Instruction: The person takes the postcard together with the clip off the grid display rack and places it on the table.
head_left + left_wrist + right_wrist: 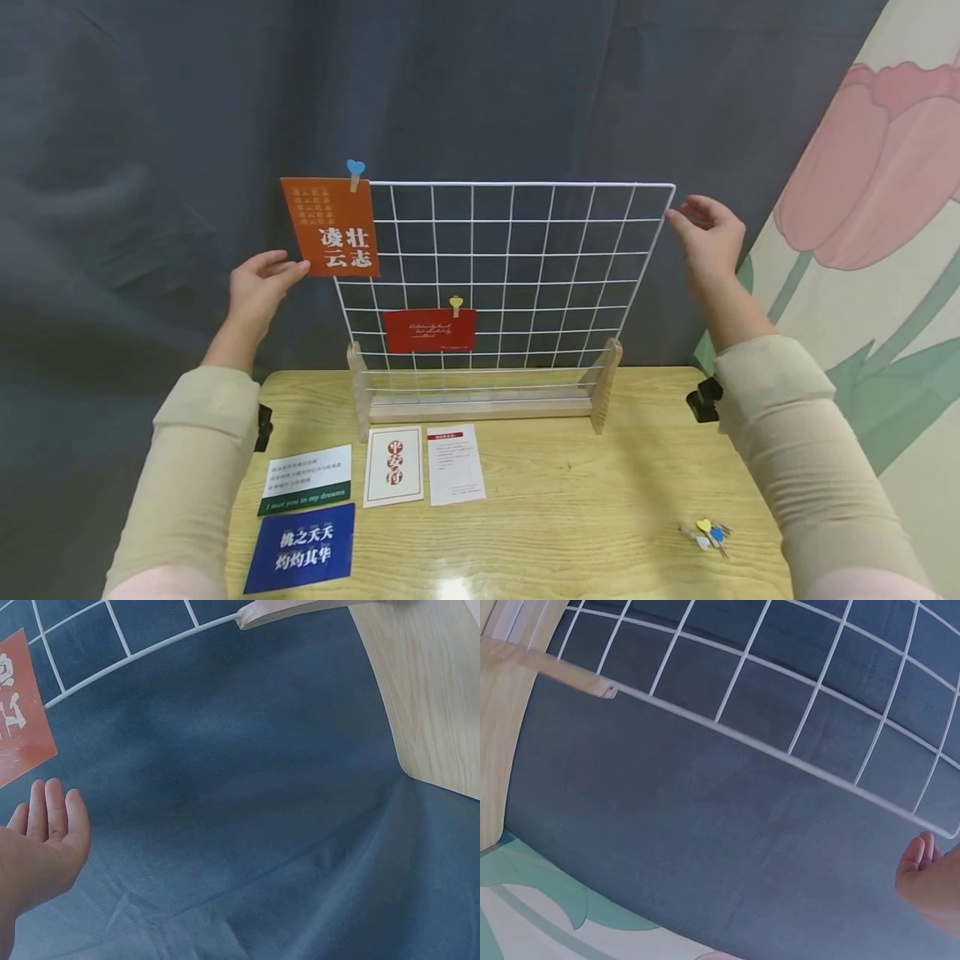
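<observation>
Orange card (333,218) hangs at the top left of your grid (509,253), blue clip (356,169) on its top edge. Your left hand (258,287) is loose, just beside the card's lower corner, can't tell if the thumb's touching. Your right hand (712,237) is relaxed too, nothing in it, near the grid's top right. Red card (420,335) sits lower down.

Wood-grain table (555,517), wooden grid stand (480,410), four flat cards (393,492), small heart clips (717,535)
</observation>
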Demonstrator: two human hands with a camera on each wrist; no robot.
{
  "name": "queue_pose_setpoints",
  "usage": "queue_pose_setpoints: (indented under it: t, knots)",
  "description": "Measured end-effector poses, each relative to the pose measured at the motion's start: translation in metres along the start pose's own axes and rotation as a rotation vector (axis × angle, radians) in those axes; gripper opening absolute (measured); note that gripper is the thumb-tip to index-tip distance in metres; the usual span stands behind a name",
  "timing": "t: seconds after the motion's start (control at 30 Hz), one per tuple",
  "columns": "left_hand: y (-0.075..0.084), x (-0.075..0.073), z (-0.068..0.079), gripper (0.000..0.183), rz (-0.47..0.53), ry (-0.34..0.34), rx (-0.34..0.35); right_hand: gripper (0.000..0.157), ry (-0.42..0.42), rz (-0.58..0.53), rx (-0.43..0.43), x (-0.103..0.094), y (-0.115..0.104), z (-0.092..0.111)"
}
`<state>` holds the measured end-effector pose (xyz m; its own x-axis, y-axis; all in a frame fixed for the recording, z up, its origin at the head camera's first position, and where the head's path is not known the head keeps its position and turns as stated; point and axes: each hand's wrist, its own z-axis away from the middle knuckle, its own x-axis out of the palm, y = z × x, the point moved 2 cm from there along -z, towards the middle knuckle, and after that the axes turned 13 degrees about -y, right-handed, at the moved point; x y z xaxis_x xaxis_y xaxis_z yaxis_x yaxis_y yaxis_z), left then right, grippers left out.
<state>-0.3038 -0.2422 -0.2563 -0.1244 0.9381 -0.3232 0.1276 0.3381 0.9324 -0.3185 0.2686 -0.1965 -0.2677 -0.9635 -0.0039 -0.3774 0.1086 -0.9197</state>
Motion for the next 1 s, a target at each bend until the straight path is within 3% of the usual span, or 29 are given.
queue_pose_setpoints:
  t: [0.33,0.63,0.87,0.97,1.0]
  knots:
    - [0.003,0.009,0.0,0.061,0.076,0.059,0.004,0.034,-0.026,0.009,-0.054,0.024,-0.003,0.002]
    - [0.0,0.014,-0.013,0.057,0.114,0.091,0.008,0.031,-0.033,-0.095,-0.075,0.044,-0.002,0.002]
    - [-0.047,0.003,-0.054,0.058,0.207,0.066,0.103,0.028,-0.036,-0.106,-0.111,0.059,0.0,0.004]
    - [-0.038,0.008,-0.047,0.056,0.213,0.08,0.074,0.03,-0.057,-0.076,-0.118,0.066,-0.002,0.005]
    - [-0.024,0.012,-0.036,0.057,0.168,0.098,0.022,0.031,-0.068,-0.07,-0.12,0.069,-0.003,0.005]
